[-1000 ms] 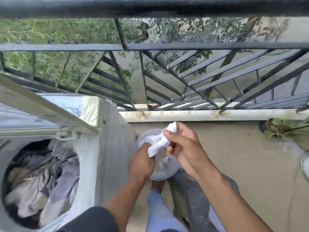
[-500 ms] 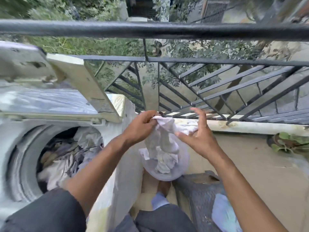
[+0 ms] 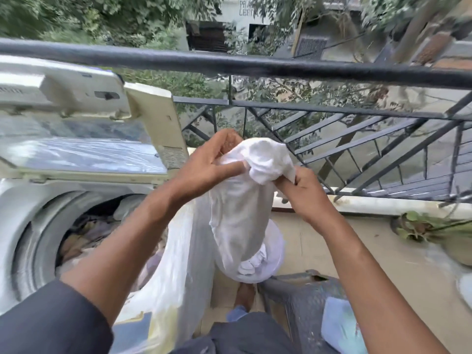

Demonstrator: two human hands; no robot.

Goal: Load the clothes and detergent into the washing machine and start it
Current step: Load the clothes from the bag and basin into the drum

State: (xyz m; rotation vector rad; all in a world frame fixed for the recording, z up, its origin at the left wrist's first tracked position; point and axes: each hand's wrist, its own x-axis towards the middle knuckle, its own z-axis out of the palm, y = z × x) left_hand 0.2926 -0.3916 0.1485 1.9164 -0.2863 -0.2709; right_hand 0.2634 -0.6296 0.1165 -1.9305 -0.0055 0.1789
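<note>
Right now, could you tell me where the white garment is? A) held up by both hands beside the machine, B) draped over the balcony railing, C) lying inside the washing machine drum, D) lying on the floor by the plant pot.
A: the left hand and right hand both grip the top of the white garment, which hangs in the air to the right of the open washing machine, clear of the railing.

Washing machine (image 3: 33, 208) sitting at 9 o'clock, clothes (image 3: 84, 233) lying in drum. Garment (image 3: 245, 200) hanging at center, right of machine. Basket (image 3: 304, 300) standing at 5 o'clock. Railing (image 3: 255, 63) running behind at 12.
</note>
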